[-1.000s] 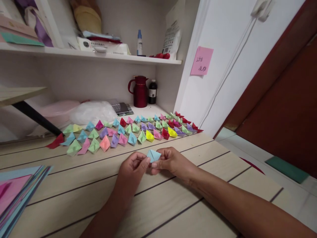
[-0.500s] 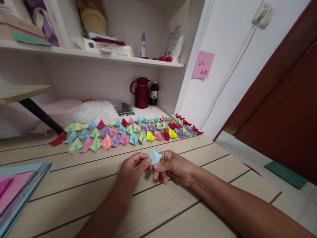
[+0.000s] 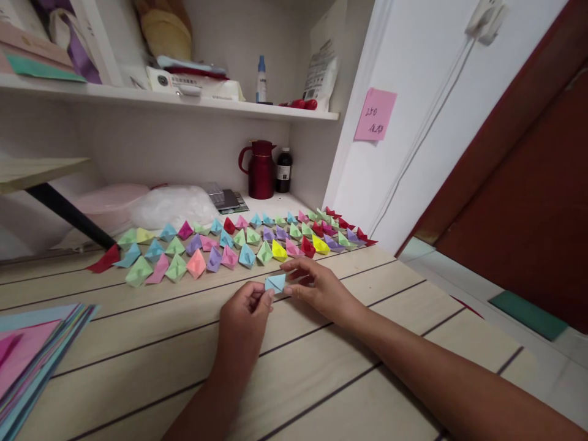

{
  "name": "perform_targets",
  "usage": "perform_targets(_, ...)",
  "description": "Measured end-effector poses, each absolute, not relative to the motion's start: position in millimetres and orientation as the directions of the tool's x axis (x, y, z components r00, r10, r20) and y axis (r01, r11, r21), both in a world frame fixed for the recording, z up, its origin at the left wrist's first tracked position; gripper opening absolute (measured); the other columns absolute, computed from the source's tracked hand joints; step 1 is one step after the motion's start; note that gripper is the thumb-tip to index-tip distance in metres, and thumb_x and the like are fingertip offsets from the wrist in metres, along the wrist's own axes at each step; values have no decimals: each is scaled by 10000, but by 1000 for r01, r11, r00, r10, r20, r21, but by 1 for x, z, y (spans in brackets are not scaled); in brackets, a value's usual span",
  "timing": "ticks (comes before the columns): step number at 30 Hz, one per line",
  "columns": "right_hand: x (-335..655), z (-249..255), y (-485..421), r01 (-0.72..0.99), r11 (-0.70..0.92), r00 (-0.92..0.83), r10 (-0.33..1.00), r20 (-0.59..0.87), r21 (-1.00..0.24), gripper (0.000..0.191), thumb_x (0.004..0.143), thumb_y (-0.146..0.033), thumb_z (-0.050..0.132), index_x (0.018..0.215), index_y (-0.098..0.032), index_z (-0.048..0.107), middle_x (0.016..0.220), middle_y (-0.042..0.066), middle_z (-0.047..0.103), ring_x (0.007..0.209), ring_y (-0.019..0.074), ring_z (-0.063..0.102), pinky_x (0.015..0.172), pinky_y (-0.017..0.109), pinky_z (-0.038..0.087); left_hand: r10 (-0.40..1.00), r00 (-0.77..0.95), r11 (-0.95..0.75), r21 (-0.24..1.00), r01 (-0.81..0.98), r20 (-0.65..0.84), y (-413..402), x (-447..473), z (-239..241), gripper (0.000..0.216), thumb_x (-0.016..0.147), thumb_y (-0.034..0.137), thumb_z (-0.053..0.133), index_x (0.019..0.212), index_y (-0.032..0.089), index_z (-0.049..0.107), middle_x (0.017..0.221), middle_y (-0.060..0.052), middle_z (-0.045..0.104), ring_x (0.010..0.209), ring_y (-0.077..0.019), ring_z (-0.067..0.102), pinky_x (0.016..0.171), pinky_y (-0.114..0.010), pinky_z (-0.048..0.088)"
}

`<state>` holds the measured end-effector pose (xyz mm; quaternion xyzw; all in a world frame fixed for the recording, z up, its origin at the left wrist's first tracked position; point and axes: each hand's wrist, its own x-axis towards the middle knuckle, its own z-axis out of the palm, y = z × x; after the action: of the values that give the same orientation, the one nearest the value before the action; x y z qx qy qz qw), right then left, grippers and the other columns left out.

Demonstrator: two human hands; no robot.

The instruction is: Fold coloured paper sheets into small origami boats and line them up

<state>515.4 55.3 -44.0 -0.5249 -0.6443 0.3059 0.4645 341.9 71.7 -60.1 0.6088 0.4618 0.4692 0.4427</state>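
Observation:
A small folded piece of light blue paper (image 3: 275,283) is raised just over the wooden table, its front crossed by slanting fold lines. My left hand (image 3: 243,312) pinches it by its left and lower edge between thumb and curled fingers. At the paper's right edge is my right hand (image 3: 321,289), its thumb and forefinger spread apart; the thumb tip is very close to the paper, and I cannot tell if it touches. Beyond both hands stand rows of folded paper boats (image 3: 247,256) in many colours.
A stack of coloured paper sheets (image 3: 41,349) lies at the table's left. Behind the boats are a clear plastic bag (image 3: 174,207), a red thermos jug (image 3: 261,170) and a dark bottle (image 3: 283,170). A pink note (image 3: 375,114) sticks to the wall above the table (image 3: 321,380).
The paper has gone from a diamond shape to a flatter rectangle and shifted slightly left. My right hand has let go of it, its fingers now spread. My left hand keeps its grip.

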Motion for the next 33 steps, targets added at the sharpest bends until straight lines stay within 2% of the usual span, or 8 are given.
perform_targets(6, 508, -35, 45, 453, 330, -61, 938, 341, -828, 350, 758, -302, 729, 1093, -246, 646, 1185, 68, 595, 985, 197, 575, 814, 325, 474, 960, 60, -274, 881, 387, 272, 73, 342, -63, 126, 752, 314, 605, 676, 214, 591, 600, 20, 630, 567, -155, 593, 568, -246, 430)
perform_targets(9, 506, -33, 43, 457, 345, -55, 931, 361, -820, 243, 774, -290, 712, 1007, -224, 688, 1036, 58, 664, 953, 198, 591, 808, 314, 460, 938, 90, -339, 823, 456, 336, 70, 343, -61, 114, 765, 301, 595, 680, 226, 594, 618, 25, 638, 581, -152, 593, 576, -245, 421)
perform_targets(11, 506, -33, 44, 460, 289, -13, 948, 318, -840, 120, 799, -271, 675, 881, -190, 708, 883, 47, 693, 853, 187, 612, 766, 302, 456, 930, 109, -360, 813, 458, 350, 68, 343, -59, 111, 765, 302, 600, 683, 227, 601, 631, 22, 647, 599, -154, 601, 594, -246, 430)
perform_targets(13, 508, -33, 46, 461, 229, 22, 963, 269, -857, 100, 808, -252, 650, 787, -168, 700, 785, 35, 695, 759, 172, 610, 717, 286, 449, 934, 113, -354, 831, 429, 339, 66, 344, -56, 110, 761, 313, 608, 696, 224, 610, 648, 14, 659, 619, -158, 615, 618, -250, 444)
perform_targets(20, 510, -32, 47, 492, 206, 14, 970, 244, -846, 78, 800, -192, 627, 785, -162, 698, 761, 14, 702, 730, 153, 601, 693, 254, 434, 965, 117, -261, 893, 367, 234, 70, 343, -54, 166, 761, 372, 596, 743, 208, 620, 648, -1, 644, 625, -178, 624, 643, -289, 478)
perform_targets(23, 509, -31, 46, 539, 212, 6, 967, 256, -815, 79, 812, -186, 625, 788, -167, 698, 765, 14, 708, 728, 152, 605, 692, 254, 435, 928, 148, -372, 845, 384, 341, 75, 344, -59, 137, 741, 339, 596, 715, 206, 622, 747, -33, 647, 732, -199, 628, 730, -325, 494)
perform_targets(27, 509, -28, 44, 656, 287, -41, 937, 347, -698, 82, 827, -166, 623, 796, -172, 698, 800, 28, 717, 757, 161, 609, 712, 267, 434, 858, 106, -500, 770, 395, 503, 79, 344, -62, 120, 707, 314, 624, 723, 200, 658, 920, -81, 626, 934, -237, 610, 891, -373, 470)
perform_targets(33, 508, -27, 41, 703, 324, -74, 919, 388, -633, 54, 808, -159, 647, 791, -180, 694, 815, 26, 722, 765, 159, 622, 713, 265, 431, 863, 125, -497, 778, 385, 490, 72, 343, -54, 107, 765, 299, 604, 768, 210, 664, 833, -36, 674, 826, -194, 636, 810, -321, 498)
